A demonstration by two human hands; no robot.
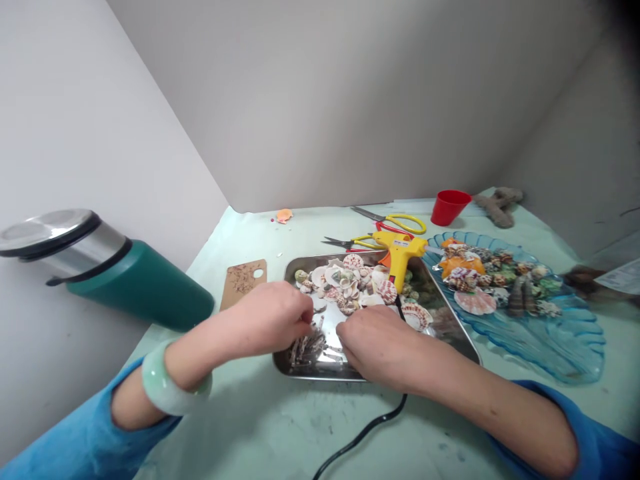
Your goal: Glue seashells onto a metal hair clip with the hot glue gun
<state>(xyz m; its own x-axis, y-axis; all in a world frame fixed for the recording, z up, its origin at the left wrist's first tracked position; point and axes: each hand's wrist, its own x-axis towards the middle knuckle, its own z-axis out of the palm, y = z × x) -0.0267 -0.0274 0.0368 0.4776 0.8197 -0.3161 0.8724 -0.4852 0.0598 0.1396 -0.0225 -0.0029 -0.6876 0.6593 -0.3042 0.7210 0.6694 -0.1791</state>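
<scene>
My left hand (283,315) hangs over the near left part of a metal tray (330,379), its fingers bent in a pinch. Just below it lies a heap of small, thin, spiky shells (306,348). My right hand (373,339) is closed low over the tray's middle, close to a few loose thin shells (332,353). Whatever either hand pinches, if anything, is hidden by the fingers. Behind both hands is a pile of white and spotted seashells (345,280). A yellow glue gun (400,257) rests across the tray's far right side.
A green flask (145,287) stands at left, near a brown card (244,279). Beyond the tray lie scissors (393,220), an orange shell (285,215) and a red cup (449,207). At right sits a blue shell-shaped dish (555,347) of shells. A black cord (360,437) runs toward me.
</scene>
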